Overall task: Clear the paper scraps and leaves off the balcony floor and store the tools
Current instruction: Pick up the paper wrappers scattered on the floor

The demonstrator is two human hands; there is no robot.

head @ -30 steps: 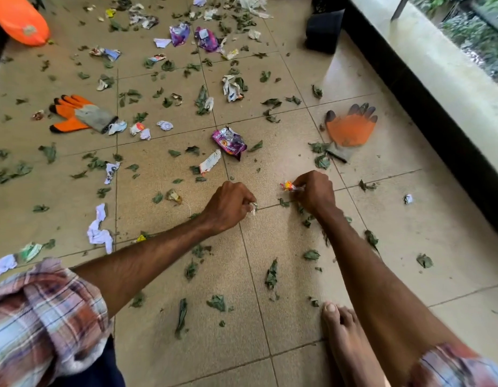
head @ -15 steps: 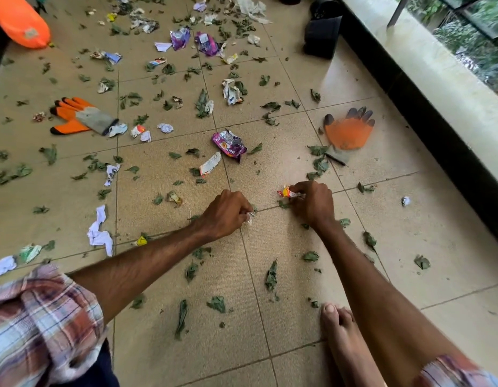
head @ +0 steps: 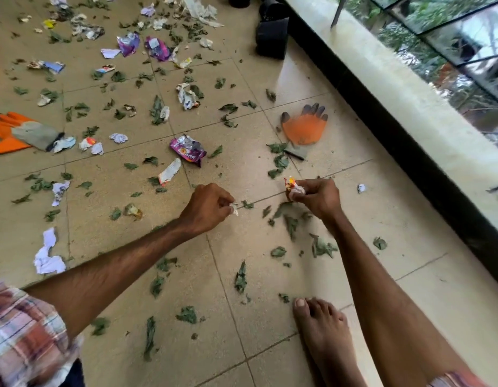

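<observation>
Paper scraps and green leaves litter the tan tiled balcony floor (head: 108,227). My left hand (head: 207,209) is closed low over the floor, pinching a small white paper scrap (head: 234,210). My right hand (head: 316,196) is closed around a red and yellow wrapper (head: 290,185) held just above the tiles. A purple foil wrapper (head: 188,150) lies beyond my hands. A white crumpled paper (head: 48,254) lies at the left. Several leaves (head: 320,245) sit beside my right forearm.
An orange work glove (head: 303,127) lies palm down near the ledge, a second orange and grey glove (head: 17,132) at the far left. A black container (head: 271,37) stands by the low wall (head: 404,107) on the right. My bare foot (head: 323,331) rests at the bottom.
My right hand has lifted slightly and drawn the wrapper up off the floor. My left hand stays closed on its scrap. The view has tilted a little toward the ledge.
</observation>
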